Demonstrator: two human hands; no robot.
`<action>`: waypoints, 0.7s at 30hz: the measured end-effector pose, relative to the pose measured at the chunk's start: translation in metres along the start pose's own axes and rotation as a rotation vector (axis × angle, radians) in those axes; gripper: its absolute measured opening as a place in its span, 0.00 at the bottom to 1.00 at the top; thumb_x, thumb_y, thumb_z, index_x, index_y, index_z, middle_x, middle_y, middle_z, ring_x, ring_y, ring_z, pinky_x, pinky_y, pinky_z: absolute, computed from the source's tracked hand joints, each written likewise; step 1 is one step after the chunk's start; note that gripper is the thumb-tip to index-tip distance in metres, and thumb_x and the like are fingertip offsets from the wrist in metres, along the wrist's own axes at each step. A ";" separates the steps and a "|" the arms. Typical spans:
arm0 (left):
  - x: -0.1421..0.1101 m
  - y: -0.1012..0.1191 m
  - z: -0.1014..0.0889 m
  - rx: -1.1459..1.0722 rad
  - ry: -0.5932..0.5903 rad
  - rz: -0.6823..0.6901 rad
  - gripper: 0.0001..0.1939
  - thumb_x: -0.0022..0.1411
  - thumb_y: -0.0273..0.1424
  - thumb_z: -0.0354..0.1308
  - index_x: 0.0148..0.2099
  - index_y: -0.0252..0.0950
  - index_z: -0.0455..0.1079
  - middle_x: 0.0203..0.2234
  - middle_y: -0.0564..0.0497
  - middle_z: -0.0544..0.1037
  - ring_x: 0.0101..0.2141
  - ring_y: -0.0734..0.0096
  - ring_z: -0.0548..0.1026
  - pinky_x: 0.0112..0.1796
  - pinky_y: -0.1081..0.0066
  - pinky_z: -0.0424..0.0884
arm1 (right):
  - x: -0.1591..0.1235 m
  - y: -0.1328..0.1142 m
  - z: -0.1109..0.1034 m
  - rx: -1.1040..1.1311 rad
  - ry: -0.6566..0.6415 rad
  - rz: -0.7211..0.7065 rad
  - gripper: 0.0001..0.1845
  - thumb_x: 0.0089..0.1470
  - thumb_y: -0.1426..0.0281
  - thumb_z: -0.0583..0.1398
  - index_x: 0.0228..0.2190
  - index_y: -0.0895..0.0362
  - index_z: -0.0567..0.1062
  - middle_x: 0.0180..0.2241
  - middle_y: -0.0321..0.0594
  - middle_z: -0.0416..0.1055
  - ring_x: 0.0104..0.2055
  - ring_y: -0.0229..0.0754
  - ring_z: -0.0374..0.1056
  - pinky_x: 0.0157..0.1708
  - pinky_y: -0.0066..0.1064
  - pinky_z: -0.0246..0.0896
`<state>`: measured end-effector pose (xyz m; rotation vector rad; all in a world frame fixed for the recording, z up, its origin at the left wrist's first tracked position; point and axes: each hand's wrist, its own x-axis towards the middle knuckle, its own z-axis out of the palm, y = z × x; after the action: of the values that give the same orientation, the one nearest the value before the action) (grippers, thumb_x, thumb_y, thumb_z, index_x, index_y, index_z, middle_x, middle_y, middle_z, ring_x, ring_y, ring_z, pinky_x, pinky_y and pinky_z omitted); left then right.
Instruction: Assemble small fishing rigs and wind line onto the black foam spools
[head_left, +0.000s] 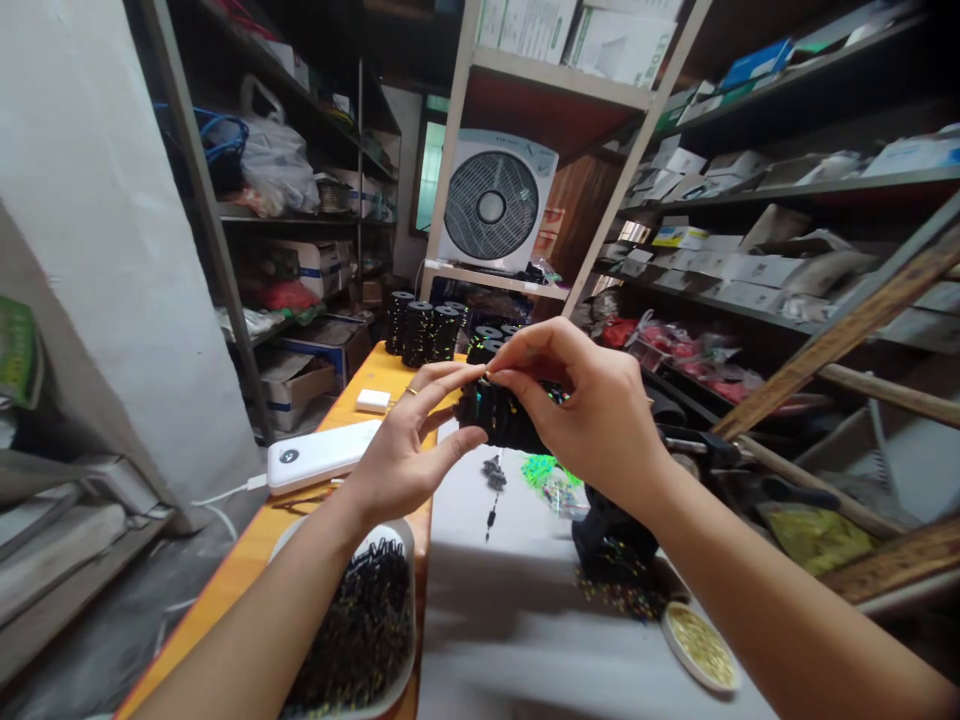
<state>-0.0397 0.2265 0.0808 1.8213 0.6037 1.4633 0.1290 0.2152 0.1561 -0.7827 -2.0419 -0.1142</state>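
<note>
My left hand [420,435] is curled around the near end of a black, spool-like piece [484,408] with a small green glint. Its thumb lies below the piece, and the index finger reaches over the top. Thumb and index finger of my right hand [581,395] pinch together just above the same piece, touching the left index fingertip. Whatever sits in that pinch is too small to make out. Below the hands, a small dark cluster [493,474], bright green bits [547,470] and a clear plastic bag [562,495] lie on the white surface [495,620].
A white tub [409,580] of small black parts stands beneath my left forearm. At right are a dish [701,645] of gold bits and a black stand [611,535]. Stacked black spools [427,330], a white power bank [322,455] and a box fan [495,200] lie beyond.
</note>
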 end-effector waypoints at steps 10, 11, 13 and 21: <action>0.002 -0.002 -0.006 -0.024 -0.066 0.012 0.27 0.58 0.29 0.62 0.59 0.48 0.63 0.58 0.49 0.59 0.61 0.58 0.57 0.58 0.59 0.62 | 0.001 -0.002 -0.006 -0.119 -0.143 -0.098 0.07 0.56 0.77 0.57 0.34 0.55 0.64 0.33 0.36 0.74 0.33 0.38 0.72 0.32 0.27 0.65; 0.002 -0.002 -0.006 -0.026 -0.065 0.014 0.27 0.59 0.29 0.61 0.59 0.48 0.63 0.58 0.49 0.59 0.61 0.59 0.58 0.58 0.59 0.62 | 0.001 -0.001 -0.007 -0.126 -0.155 -0.109 0.07 0.56 0.77 0.57 0.34 0.55 0.64 0.33 0.36 0.74 0.33 0.38 0.72 0.33 0.27 0.64; 0.001 -0.003 -0.006 -0.022 -0.058 0.016 0.26 0.59 0.29 0.61 0.59 0.46 0.64 0.57 0.48 0.60 0.61 0.59 0.58 0.58 0.60 0.63 | 0.002 -0.001 -0.008 -0.134 -0.178 -0.129 0.07 0.56 0.78 0.57 0.34 0.55 0.63 0.33 0.36 0.74 0.33 0.37 0.72 0.33 0.27 0.64; 0.001 -0.004 -0.005 0.012 -0.050 0.025 0.25 0.59 0.29 0.61 0.58 0.46 0.63 0.57 0.49 0.60 0.60 0.61 0.60 0.58 0.62 0.64 | 0.004 -0.001 -0.011 -0.168 -0.229 -0.179 0.06 0.57 0.77 0.56 0.34 0.56 0.62 0.33 0.37 0.73 0.33 0.37 0.71 0.32 0.26 0.62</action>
<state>-0.0437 0.2314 0.0789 1.8750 0.5685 1.4291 0.1350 0.2125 0.1661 -0.7414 -2.3418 -0.3134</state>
